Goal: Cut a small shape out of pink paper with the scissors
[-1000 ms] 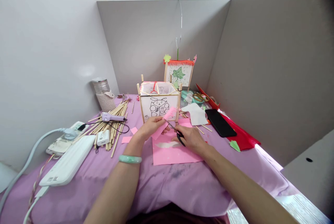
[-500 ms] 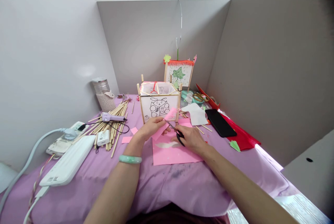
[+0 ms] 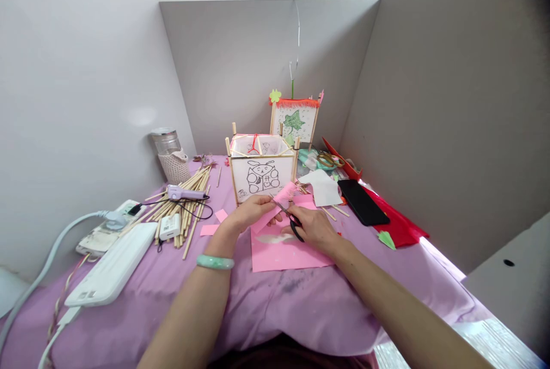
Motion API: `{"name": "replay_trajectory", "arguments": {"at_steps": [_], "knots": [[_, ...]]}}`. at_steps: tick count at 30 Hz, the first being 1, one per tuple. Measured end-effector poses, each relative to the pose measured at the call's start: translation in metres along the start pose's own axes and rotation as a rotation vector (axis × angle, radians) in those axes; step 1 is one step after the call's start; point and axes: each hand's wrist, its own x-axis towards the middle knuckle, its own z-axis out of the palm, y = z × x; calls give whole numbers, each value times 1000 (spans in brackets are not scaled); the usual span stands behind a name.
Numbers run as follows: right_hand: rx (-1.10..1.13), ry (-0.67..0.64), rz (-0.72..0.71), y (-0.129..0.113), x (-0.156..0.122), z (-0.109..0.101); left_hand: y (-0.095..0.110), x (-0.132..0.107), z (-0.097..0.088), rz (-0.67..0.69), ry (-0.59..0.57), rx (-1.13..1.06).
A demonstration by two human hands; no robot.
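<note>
At frame centre, my left hand [image 3: 251, 212] pinches the pink paper strip [image 3: 275, 207]; my right hand [image 3: 313, 227] grips scissors [image 3: 289, 215], blades against it.

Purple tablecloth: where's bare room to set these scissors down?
Bare cloth lies near the front edge, between the white device and the pink sheet, and again right of that sheet, below the red paper. Farther back is crowded: sticks, glue gun, lanterns, phone.
</note>
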Motion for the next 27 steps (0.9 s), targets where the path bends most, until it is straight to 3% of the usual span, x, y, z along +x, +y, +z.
{"name": "replay_trajectory", "arguments": {"at_steps": [10, 21, 27], "knots": [[-15, 41, 1, 0, 1, 0, 3, -3, 1, 1, 1, 1], [17, 2, 6, -1, 1, -1, 4, -3, 1, 8, 0, -11], [14, 19, 7, -1, 0, -2, 0, 2, -2, 18, 58, -46]]}}
